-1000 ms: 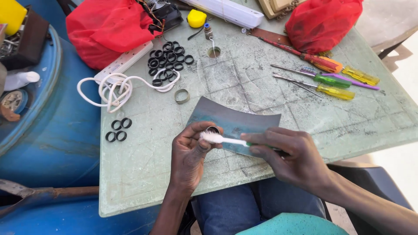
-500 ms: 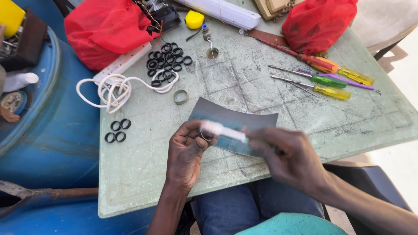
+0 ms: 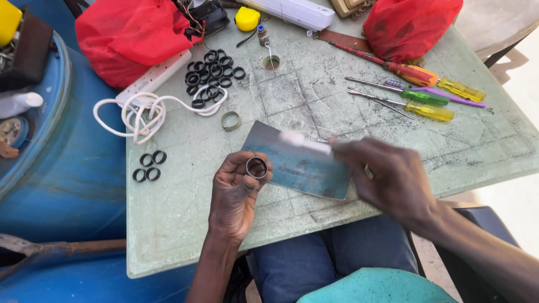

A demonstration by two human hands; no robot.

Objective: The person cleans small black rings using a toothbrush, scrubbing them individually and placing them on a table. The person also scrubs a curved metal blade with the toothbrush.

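A small dark ring (image 3: 256,167) is pinched between the thumb and fingertips of the left hand (image 3: 236,193), palm turned up, just above the near part of the pale green table (image 3: 185,224). The right hand (image 3: 393,179) is seen blurred; its fingers are closed around the end of a thin white stick-like tool (image 3: 306,142), which points left toward the ring but is held apart from it. What the tool is cannot be told for certain because of the blur. Beneath both hands a grey-blue rectangular sheet (image 3: 297,168) is laid flat on the table. A single metal-coloured ring (image 3: 230,120) is set just beyond the sheet, and three black rings (image 3: 149,167) are grouped near the table's left edge. A larger heap of black rings (image 3: 212,76) is found farther back, partly enclosed by a looped white cord (image 3: 140,115). To the right, several screwdrivers with yellow, green and orange handles (image 3: 426,98) are laid side by side. Two red bags (image 3: 129,36) are placed at the far corners, and a blue barrel (image 3: 56,163) stands just beside the table on the left.
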